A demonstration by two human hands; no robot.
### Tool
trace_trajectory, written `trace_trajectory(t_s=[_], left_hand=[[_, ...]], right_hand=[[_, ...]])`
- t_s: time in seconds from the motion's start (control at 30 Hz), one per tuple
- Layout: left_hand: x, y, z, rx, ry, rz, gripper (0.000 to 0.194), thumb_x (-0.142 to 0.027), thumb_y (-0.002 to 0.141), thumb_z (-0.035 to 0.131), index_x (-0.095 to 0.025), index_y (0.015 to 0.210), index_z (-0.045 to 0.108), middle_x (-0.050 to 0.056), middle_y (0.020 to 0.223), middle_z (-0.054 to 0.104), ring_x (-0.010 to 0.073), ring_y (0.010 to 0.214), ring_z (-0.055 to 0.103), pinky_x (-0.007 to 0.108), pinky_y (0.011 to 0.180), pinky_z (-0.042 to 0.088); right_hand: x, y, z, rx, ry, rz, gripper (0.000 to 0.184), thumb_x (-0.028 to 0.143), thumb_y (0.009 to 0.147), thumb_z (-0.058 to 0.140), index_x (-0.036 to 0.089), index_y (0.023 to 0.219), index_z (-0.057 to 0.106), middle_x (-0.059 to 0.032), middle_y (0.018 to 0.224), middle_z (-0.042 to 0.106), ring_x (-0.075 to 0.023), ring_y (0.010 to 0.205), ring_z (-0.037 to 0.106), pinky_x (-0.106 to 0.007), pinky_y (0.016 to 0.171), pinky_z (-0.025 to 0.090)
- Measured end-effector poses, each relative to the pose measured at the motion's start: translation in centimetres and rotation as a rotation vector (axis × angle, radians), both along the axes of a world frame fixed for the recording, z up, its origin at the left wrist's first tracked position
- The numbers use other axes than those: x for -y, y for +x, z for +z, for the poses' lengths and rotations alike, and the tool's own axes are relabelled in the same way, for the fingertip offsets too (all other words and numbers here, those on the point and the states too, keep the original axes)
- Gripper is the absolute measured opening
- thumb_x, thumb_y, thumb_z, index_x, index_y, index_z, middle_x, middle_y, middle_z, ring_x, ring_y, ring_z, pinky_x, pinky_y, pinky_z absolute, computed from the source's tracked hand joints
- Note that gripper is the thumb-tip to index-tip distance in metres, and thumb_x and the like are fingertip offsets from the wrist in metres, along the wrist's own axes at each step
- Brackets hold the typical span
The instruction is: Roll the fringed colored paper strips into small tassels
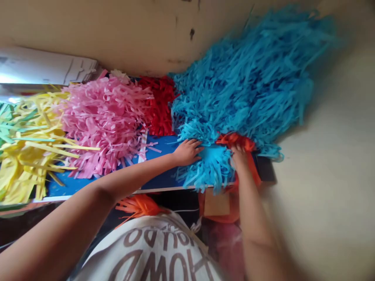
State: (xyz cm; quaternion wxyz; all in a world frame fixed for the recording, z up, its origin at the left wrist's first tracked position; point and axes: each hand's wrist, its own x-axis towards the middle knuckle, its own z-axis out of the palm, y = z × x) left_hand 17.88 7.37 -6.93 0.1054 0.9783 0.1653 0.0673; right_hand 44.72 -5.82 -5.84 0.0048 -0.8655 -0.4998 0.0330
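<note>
My left hand (187, 152) lies with its fingers stretched out at the left edge of a small light blue bunch of fringed paper (215, 166). The fringe of this bunch hangs over the table's front edge. To its right, my right hand (239, 156) has its fingers extended and touches crumpled orange-red material (234, 139). More of that material runs down beside the right wrist. Behind both hands rises a large heap of blue fringed paper strips (243, 82), leaning against the wall. Both palms face down and are hidden.
Left along the blue table (159, 154) lie heaps of red (161, 105), pink (105, 121) and yellow (20, 156) paper strips. A stack of white sheets (47, 66) stands behind them. Orange strips (142, 205) are near my lap. A wall (328, 187) bounds the right side.
</note>
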Motion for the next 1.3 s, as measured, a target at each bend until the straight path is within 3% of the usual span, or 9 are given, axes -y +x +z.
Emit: trace_trajectory(t_s=[0.07, 0.23, 0.47, 0.63, 0.77, 0.9, 1.03, 1.17, 1.3], left_hand=[[0.2, 0.4, 0.0, -0.005, 0.008, -0.023, 0.055, -0.052, 0.097, 0.047, -0.021, 0.142, 0.054, 0.012, 0.152, 0.047, 0.0332, 0.135, 0.046, 0.045, 0.107, 0.038], [0.5, 1.8, 0.1, 0.013, -0.016, -0.094, 0.054, -0.050, 0.095, 0.053, -0.022, 0.141, 0.055, 0.013, 0.150, 0.049, 0.0319, 0.135, 0.047, 0.045, 0.108, 0.039], [1.1, 3.2, 0.6, 0.036, -0.077, -0.126, 0.055, -0.048, 0.092, 0.058, -0.020, 0.139, 0.056, 0.015, 0.149, 0.050, 0.0347, 0.135, 0.047, 0.049, 0.107, 0.041], [1.1, 3.9, 0.4, 0.052, -0.128, -0.081, 0.069, -0.051, 0.084, 0.068, -0.009, 0.138, 0.056, 0.022, 0.145, 0.051, 0.0366, 0.133, 0.048, 0.048, 0.108, 0.042], [-0.6, 4.6, 0.4, 0.125, -0.180, -0.068, 0.067, -0.043, 0.080, 0.073, -0.005, 0.133, 0.059, 0.023, 0.138, 0.057, 0.0334, 0.126, 0.055, 0.041, 0.106, 0.046], [-4.2, 4.0, 0.9, 0.230, -0.161, 0.129, 0.036, -0.020, 0.086, 0.063, -0.013, 0.121, 0.069, 0.016, 0.133, 0.062, 0.0294, 0.124, 0.058, 0.042, 0.106, 0.047], [-6.1, 2.7, 1.1, 0.370, -0.212, 0.356, 0.032, -0.014, 0.086, 0.056, -0.014, 0.114, 0.072, 0.015, 0.134, 0.061, 0.0293, 0.125, 0.057, 0.047, 0.110, 0.043], [-5.3, 1.4, 1.4, 0.583, -0.418, 0.498, 0.029, -0.011, 0.082, 0.055, -0.017, 0.105, 0.073, 0.011, 0.132, 0.064, 0.0228, 0.123, 0.059, 0.039, 0.107, 0.047], [-2.9, -1.0, 2.6, 0.646, -0.224, 0.554, 0.028, -0.018, 0.087, 0.052, -0.017, 0.110, 0.068, 0.012, 0.129, 0.063, 0.0249, 0.123, 0.055, 0.043, 0.106, 0.044]], right_hand=[[-2.4, 1.2, 0.0, -0.016, -0.035, 0.018, 0.052, 0.037, 0.095, 0.047, 0.019, 0.143, 0.053, -0.0154, 0.151, 0.047, -0.0308, 0.138, 0.043, -0.041, 0.110, 0.035], [-6.2, 3.5, 0.4, -0.032, -0.016, -0.054, 0.039, 0.028, 0.094, 0.045, 0.011, 0.119, 0.070, -0.0240, 0.117, 0.069, -0.0322, 0.117, 0.061, -0.041, 0.099, 0.042], [-2.2, 4.2, 3.2, -0.152, 0.111, 0.089, 0.050, 0.034, 0.090, 0.055, 0.016, 0.136, 0.058, -0.0137, 0.135, 0.062, -0.0251, 0.122, 0.058, -0.035, 0.099, 0.045], [2.0, -1.5, 5.6, -0.059, 0.407, -0.024, 0.035, 0.038, 0.095, 0.048, 0.019, 0.107, 0.074, -0.0129, 0.114, 0.072, -0.0274, 0.108, 0.062, -0.040, 0.097, 0.045], [2.4, -8.7, 3.2, -0.188, 0.290, 0.251, 0.031, 0.036, 0.094, 0.051, 0.016, 0.101, 0.074, -0.0141, 0.110, 0.070, -0.0256, 0.103, 0.064, -0.036, 0.093, 0.047], [1.4, -10.7, 1.1, -0.184, 0.187, 0.212, 0.031, 0.036, 0.093, 0.056, 0.013, 0.109, 0.069, -0.0149, 0.108, 0.069, -0.0271, 0.100, 0.065, -0.036, 0.087, 0.049], [-0.3, -10.6, 2.1, -0.090, 0.079, 0.129, 0.039, 0.044, 0.097, 0.050, 0.013, 0.114, 0.065, -0.0158, 0.105, 0.070, -0.0270, 0.090, 0.067, -0.034, 0.074, 0.048], [-1.2, -11.1, 2.8, 0.016, -0.021, 0.120, 0.049, 0.054, 0.090, 0.059, 0.010, 0.110, 0.065, -0.0205, 0.109, 0.065, -0.0283, 0.086, 0.067, -0.033, 0.068, 0.046], [-0.8, -10.6, 2.0, -0.007, 0.058, 0.174, 0.031, 0.031, 0.098, 0.044, 0.014, 0.110, 0.067, -0.0167, 0.113, 0.065, -0.0255, 0.093, 0.065, -0.033, 0.074, 0.047]])
